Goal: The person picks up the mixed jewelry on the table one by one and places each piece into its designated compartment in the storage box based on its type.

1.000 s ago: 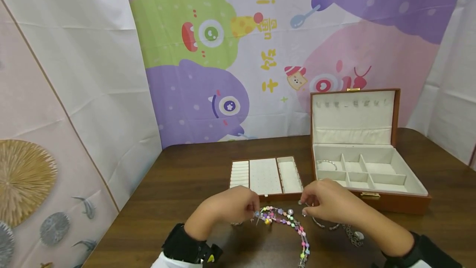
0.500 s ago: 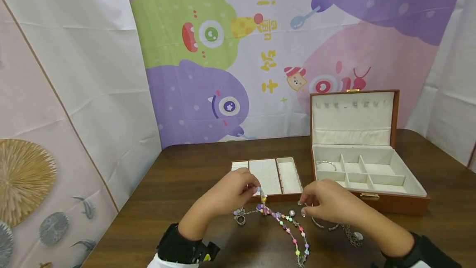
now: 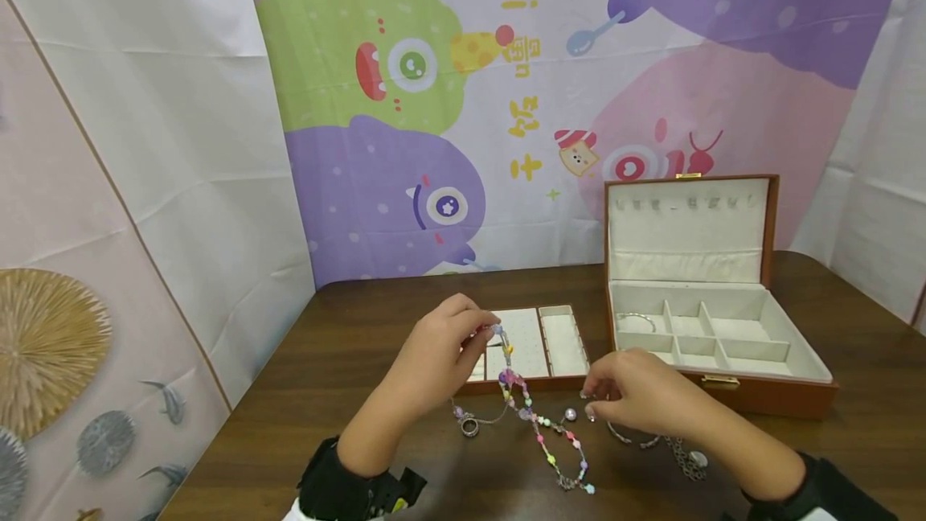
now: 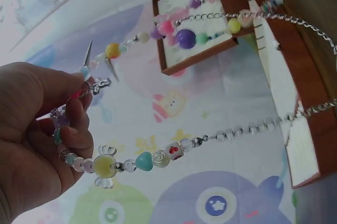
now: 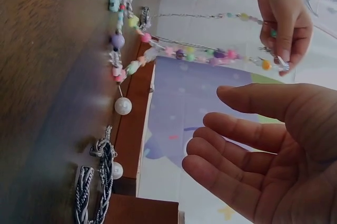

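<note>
My left hand [image 3: 443,352], raised in front of the tray, pinches one end of a colourful beaded necklace [image 3: 510,379]. The rest hangs down, and its lower loop lies on the table. In the left wrist view, a strand with a yellow candy-shaped bead [image 4: 105,166] and a silver chain also runs from the fingers; whether it belongs to the same piece I cannot tell. My right hand [image 3: 640,391] hovers low over the table with relaxed fingers, holding nothing in the right wrist view. Near it are a pearl piece [image 3: 570,415] and a silver braided cuff bracelet [image 5: 105,182].
An open brown jewelry box [image 3: 796,397] stands at the right, a silver bangle [image 3: 638,317] in one compartment. Left of it lies a shallow divided tray [image 3: 564,383]. A ring [image 3: 469,425] and a heap of silver chain [image 3: 689,461] lie on the table [image 3: 289,392].
My left hand has risen and moved away from me, lifting the necklace end so the strand hangs. The ring has come into view beneath it. My right hand has stayed put.
</note>
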### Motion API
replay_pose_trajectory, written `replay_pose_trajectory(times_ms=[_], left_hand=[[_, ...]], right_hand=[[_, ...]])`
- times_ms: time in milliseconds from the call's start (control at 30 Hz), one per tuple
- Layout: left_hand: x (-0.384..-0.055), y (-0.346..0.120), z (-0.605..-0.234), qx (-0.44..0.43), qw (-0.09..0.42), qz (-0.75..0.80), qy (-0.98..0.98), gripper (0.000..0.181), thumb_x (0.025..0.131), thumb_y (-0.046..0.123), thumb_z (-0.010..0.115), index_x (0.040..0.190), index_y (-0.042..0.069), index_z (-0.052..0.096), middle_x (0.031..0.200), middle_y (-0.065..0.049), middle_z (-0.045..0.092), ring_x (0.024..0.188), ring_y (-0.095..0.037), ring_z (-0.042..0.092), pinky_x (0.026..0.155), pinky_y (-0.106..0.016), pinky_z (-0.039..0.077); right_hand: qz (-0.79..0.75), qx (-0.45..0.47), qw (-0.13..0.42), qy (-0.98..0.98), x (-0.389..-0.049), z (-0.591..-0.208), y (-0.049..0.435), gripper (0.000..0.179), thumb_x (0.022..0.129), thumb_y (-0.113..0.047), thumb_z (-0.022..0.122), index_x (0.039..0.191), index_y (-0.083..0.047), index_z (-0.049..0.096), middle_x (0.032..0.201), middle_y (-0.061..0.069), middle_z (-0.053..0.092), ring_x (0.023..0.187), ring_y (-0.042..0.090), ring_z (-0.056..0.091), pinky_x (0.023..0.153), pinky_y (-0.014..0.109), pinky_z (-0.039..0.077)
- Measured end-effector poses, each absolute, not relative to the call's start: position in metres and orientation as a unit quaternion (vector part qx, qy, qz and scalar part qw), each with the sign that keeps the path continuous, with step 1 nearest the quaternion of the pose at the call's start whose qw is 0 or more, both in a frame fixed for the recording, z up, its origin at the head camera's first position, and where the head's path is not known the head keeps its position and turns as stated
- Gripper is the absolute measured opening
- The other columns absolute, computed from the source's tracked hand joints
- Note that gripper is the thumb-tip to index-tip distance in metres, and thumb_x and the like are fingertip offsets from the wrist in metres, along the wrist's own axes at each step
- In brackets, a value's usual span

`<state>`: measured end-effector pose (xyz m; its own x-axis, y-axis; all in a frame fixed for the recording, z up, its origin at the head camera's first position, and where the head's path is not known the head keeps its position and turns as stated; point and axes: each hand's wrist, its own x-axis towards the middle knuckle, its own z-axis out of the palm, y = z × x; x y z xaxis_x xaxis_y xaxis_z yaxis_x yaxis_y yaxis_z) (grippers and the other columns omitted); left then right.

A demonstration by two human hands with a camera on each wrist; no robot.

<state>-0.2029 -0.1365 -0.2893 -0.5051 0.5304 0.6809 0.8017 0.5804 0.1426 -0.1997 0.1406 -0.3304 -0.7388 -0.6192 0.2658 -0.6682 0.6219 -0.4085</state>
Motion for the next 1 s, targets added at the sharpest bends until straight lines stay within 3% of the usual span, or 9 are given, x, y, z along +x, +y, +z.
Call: replay_pose_trajectory(times_ms=[200,467,667,1000], left_hand=[[-0.201,-0.132,-0.281,-0.401,0.311,-0.245,-0.826,0.011,0.092,0.001,0.065,0.101,0.003,0.071,0.093,-0.002,0.060,0.076,-0.010,0.053,0.067,-0.022,0.047],[-0.197,-0.117,-0.270,-0.413,0.308,-0.269,-0.814,0.012,0.095,0.003,0.061,0.102,0.004,0.071,0.093,-0.001,0.060,0.076,-0.010,0.050,0.065,-0.022,0.044],[-0.198,-0.109,-0.270,-0.421,0.304,-0.267,-0.812,0.012,0.094,0.001,0.061,0.101,0.003,0.071,0.091,-0.001,0.059,0.076,-0.010,0.050,0.065,-0.021,0.044],[-0.199,-0.108,-0.271,-0.427,0.296,-0.264,-0.812,0.010,0.093,0.001,0.063,0.099,0.002,0.071,0.090,-0.002,0.060,0.075,-0.012,0.051,0.065,-0.021,0.045]], right_hand=[[0.251,0.362,0.080,-0.894,-0.200,-0.329,0.136,0.008,0.079,-0.013,0.079,0.081,-0.013,0.070,0.073,-0.015,0.062,0.066,-0.001,0.055,0.060,0.024,0.049],[0.314,0.377,0.100,-0.866,-0.203,-0.322,0.117,0.010,0.084,-0.014,0.076,0.092,-0.009,0.073,0.078,-0.012,0.065,0.070,0.000,0.058,0.063,0.025,0.052],[0.339,0.371,0.117,-0.856,-0.205,-0.319,0.111,0.005,0.082,-0.007,0.075,0.086,-0.010,0.074,0.077,-0.011,0.066,0.069,0.001,0.059,0.062,0.024,0.053],[0.361,0.317,0.138,-0.866,-0.208,-0.318,0.117,0.004,0.085,-0.010,0.074,0.081,-0.011,0.072,0.072,-0.011,0.063,0.061,0.001,0.055,0.056,0.024,0.049]])
